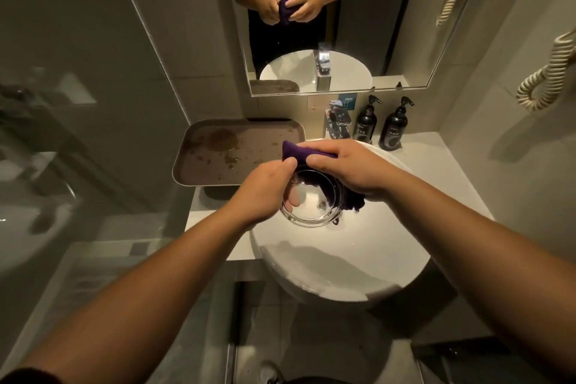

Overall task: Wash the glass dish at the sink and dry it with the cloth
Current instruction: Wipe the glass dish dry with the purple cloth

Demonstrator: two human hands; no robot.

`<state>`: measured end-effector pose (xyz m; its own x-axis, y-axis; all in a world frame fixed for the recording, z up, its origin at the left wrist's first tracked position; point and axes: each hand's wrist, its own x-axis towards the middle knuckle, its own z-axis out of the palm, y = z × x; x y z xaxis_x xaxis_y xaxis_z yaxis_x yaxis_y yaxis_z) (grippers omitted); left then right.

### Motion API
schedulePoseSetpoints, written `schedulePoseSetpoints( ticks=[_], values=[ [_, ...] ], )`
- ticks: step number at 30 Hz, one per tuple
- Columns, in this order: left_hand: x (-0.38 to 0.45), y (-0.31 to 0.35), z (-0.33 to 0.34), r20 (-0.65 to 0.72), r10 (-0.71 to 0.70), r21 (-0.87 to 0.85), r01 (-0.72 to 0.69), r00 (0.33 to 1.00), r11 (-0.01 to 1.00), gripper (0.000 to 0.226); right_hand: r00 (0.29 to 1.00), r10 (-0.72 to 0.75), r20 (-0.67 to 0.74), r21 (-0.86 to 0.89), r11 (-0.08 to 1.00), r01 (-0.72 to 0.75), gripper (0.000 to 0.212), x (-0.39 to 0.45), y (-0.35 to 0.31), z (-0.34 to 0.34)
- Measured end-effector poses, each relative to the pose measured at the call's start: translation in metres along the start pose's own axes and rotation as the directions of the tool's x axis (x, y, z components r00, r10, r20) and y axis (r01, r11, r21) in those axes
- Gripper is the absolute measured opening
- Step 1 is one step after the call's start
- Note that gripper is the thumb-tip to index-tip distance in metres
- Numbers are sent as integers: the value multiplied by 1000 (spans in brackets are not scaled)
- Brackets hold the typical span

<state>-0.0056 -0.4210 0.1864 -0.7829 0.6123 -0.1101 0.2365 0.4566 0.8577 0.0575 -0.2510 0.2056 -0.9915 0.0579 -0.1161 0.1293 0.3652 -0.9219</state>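
A round clear glass dish (311,212) is held tilted over the white sink basin (343,265). My left hand (265,193) grips its left rim, fingers showing through the glass. My right hand (349,168) presses a dark purple cloth (296,151) against the dish's far rim and into its inside; part of the cloth hangs down at the right of the dish.
A wet grey tray (218,153) lies on the counter to the left of the basin. The chrome tap (338,125) and two dark pump bottles (364,121) stand behind it. A mirror (389,40) hangs above, a coiled cord (548,78) at the right wall.
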Motion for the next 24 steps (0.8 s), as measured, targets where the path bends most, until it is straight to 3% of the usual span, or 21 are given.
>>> schedulePoseSetpoints(
  ticks=[5, 8, 11, 14, 17, 21, 24],
  values=[
    [-3, -12, 17, -171, -59, -10, 58, 983, 998, 46, 957, 37, -289, 127, 992, 0, 31, -4, 20, 28],
    [-6, -17, 32, -346, -149, -138, 107, 926, 985, 45, 847, 116, -518, 271, 962, 33, 26, -8, 29, 58],
    [-15, -22, 51, -437, -256, -245, 160, 862, 956, 41, 758, 244, -605, 381, 925, 6, 27, -16, 34, 83],
    [-25, -27, 53, -336, -268, -243, 192, 903, 951, 38, 806, 216, -551, 330, 944, -27, 28, -25, 41, 79],
    [-21, -25, 36, -144, -247, -252, 206, 958, 946, 38, 884, 95, -457, 223, 975, 11, 29, -24, 36, 53],
    [-10, -10, 10, 144, -212, -231, 241, 967, 942, 44, 977, -29, -210, 31, 999, 37, 32, -14, 17, 11],
    [-9, 0, 4, 191, -152, -211, 192, 970, 958, 43, 998, -30, -64, -28, 999, 28, 31, -13, 5, -8]
  ],
)
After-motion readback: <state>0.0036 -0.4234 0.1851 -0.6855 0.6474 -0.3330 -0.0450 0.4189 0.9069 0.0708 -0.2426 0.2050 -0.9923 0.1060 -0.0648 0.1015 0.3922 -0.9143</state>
